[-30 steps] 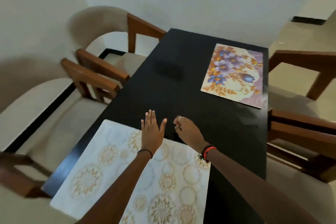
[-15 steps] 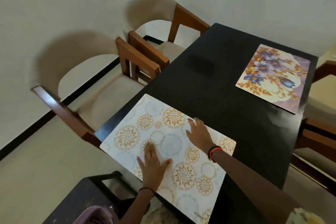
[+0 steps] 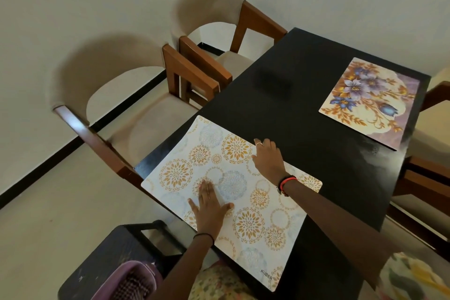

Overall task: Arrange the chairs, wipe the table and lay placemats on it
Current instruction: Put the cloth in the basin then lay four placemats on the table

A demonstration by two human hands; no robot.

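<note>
Lying at the near left corner of the black table (image 3: 304, 114), the circle-patterned placemat (image 3: 177, 173) is being pressed flat by the left hand (image 3: 209, 212), fingers straight and spread. Its far edge is being touched by the right hand (image 3: 267, 161), fingers close together. Farther off, a floral placemat (image 3: 370, 100) is being carried by the table's right side, well apart from the first.

One text is read: "KUBER", printed in dark capitals near the corner of the white medallion-patterned placemat (image 3: 243, 202) closest to the camera. No other lettering, number or sign is legible anywhere.
</note>
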